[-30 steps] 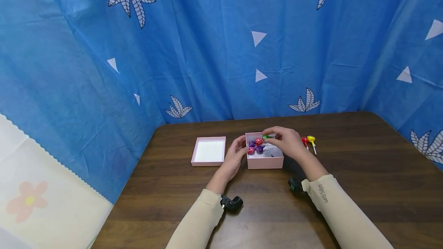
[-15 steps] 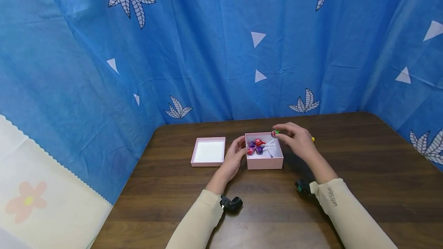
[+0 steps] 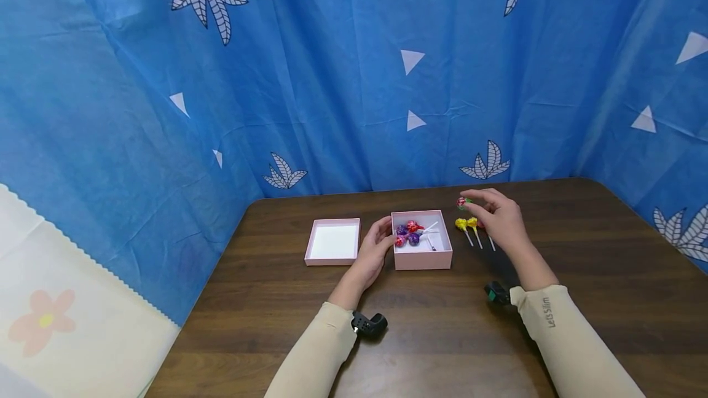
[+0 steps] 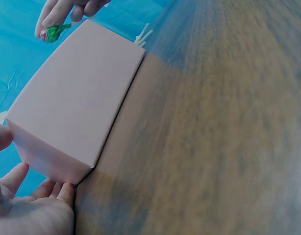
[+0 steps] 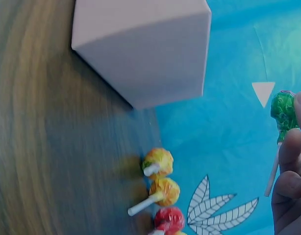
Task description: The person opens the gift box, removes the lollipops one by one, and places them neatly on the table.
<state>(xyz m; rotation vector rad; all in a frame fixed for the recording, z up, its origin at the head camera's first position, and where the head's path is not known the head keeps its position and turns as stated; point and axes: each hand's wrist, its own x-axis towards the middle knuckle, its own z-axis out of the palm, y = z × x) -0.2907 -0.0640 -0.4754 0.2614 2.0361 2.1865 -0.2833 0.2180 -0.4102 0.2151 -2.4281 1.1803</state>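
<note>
The right hand (image 3: pixel 500 220) pinches a lollipop (image 5: pixel 284 110) in a green and red wrapper, held in the air right of the box, its white stick slanting down in the right wrist view. An open pink box (image 3: pixel 423 261) stands on the table with several red and purple lollipops (image 3: pixel 413 239) inside, sticks pointing right. Against the box's left side rests the left hand (image 3: pixel 376 247), thumb by the top edge and fingertips on the wall. Yellow lollipops (image 3: pixel 472 223) lie right of the box, beside a red lollipop (image 5: pixel 169 219) partly hidden by the right hand in the head view.
A shallow pink lid (image 3: pixel 308 250), white inside, lies left of the left hand. The brown wooden table (image 3: pixel 420 349) ends at a blue patterned curtain (image 3: pixel 332 78). Black wrist cameras sit under both wrists.
The right hand has moved from over the box to the right and back, carrying the green and red lollipop out. The yellow lollipops have come into fuller view. The left hand stays put.
</note>
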